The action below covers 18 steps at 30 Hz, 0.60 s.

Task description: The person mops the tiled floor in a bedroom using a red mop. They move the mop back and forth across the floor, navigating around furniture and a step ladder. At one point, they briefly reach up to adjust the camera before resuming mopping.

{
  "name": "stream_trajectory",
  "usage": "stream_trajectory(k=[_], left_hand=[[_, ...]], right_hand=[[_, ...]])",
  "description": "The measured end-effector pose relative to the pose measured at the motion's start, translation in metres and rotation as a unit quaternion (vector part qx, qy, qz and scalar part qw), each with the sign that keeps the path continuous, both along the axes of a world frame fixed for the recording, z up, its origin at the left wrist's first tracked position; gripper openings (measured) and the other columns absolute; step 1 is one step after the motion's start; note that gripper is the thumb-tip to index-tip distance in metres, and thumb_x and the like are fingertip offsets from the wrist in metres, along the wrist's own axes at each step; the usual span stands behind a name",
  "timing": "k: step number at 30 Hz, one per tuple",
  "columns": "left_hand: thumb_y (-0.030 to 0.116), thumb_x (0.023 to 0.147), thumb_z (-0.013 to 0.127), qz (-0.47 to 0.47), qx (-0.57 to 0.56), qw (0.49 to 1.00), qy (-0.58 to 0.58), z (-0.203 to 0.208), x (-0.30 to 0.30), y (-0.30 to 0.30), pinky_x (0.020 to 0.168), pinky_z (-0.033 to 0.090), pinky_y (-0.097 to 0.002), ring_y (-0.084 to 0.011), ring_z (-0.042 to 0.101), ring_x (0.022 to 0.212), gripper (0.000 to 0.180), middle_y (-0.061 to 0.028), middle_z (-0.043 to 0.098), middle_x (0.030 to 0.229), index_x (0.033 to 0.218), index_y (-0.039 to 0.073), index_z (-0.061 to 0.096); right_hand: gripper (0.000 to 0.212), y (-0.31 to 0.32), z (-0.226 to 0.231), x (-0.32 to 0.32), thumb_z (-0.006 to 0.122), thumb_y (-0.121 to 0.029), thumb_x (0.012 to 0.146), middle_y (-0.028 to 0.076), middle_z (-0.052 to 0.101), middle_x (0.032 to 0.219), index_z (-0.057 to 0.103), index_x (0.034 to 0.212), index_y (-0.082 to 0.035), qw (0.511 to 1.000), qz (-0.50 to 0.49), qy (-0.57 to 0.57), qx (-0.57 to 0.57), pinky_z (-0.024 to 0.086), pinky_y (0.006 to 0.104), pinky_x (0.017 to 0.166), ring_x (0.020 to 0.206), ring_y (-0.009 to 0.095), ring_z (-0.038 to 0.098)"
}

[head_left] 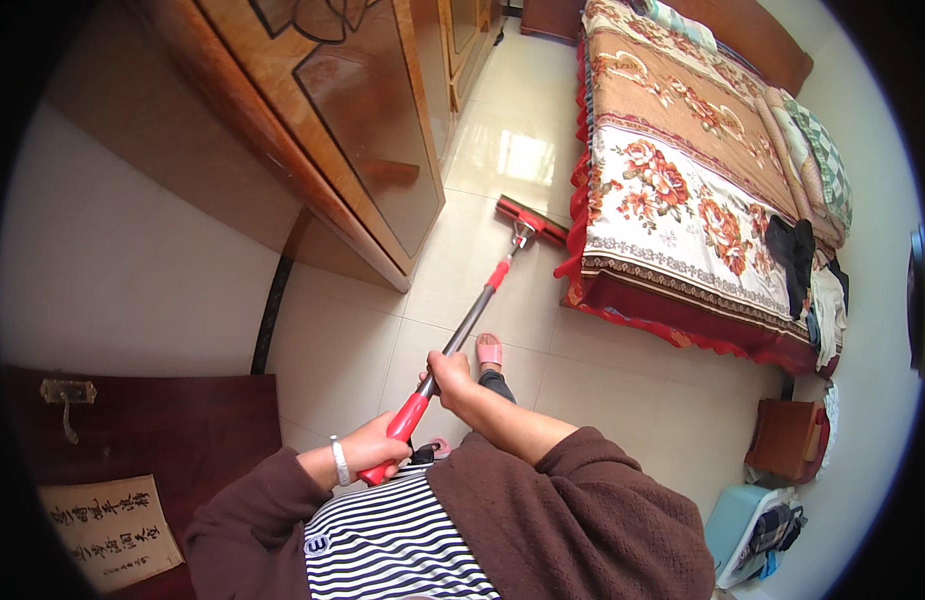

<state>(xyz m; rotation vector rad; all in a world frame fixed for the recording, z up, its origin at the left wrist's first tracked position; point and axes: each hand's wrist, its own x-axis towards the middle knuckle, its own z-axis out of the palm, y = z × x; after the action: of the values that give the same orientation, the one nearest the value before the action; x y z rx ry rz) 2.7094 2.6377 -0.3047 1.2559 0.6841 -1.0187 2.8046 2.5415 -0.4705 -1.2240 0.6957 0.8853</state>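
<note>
A mop (470,318) with a dark grey pole and a red grip slants away from me across the tiled floor. My left hand (378,446) is wrapped round the red grip at its near end, a pale bracelet on that wrist. Farther up, my right hand (449,378) closes round the grey pole. The flat red mop head (531,219) lies on the floor between the wardrobe and the bed, its right end close to the red bed skirt. What touches the floor under the head is hidden.
A wooden wardrobe (368,150) stands at the left, and a bed with a floral cover (673,190) at the right. A dark red door (223,420) is at the lower left. A brown box (781,440) and a light blue bin (728,530) of clothes stand by the right wall.
</note>
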Motion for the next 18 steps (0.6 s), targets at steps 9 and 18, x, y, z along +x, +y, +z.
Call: stream_trajectory(k=[9, 18], left_hand=[[0.001, 0.075, 0.055, 0.022, -0.007, 1.000, -0.008, -0.023, 0.052, -0.015, 0.035, 0.040, -0.0247, -0.0111, 0.048, 0.040, 0.044, -0.0047, 0.048, 0.067, 0.112, 0.002, 0.032], [0.002, 0.071, 0.058, 0.119, -0.010, 0.987, -0.110, -0.142, 0.294, -0.084, 0.033, 0.039, -0.0274, -0.0126, 0.048, 0.039, 0.037, -0.0045, 0.050, 0.063, 0.104, 0.003, 0.041]], right_hand=[[0.009, -0.017, -0.011, 0.055, 0.046, -0.003, 0.080, 0.007, 0.043, 0.060, 0.041, 0.072, -0.001, 0.998, -0.055, -0.003, 0.026, 0.046, 0.0362, 0.041, 0.044, 0.019, 0.047], [0.048, -0.068, -0.082, 0.315, 0.055, -0.035, 0.088, 0.010, 0.043, 0.081, 0.027, 0.110, -0.002, 0.993, -0.062, -0.078, -0.065, 0.056, 0.0401, 0.053, 0.062, 0.020, 0.054]])
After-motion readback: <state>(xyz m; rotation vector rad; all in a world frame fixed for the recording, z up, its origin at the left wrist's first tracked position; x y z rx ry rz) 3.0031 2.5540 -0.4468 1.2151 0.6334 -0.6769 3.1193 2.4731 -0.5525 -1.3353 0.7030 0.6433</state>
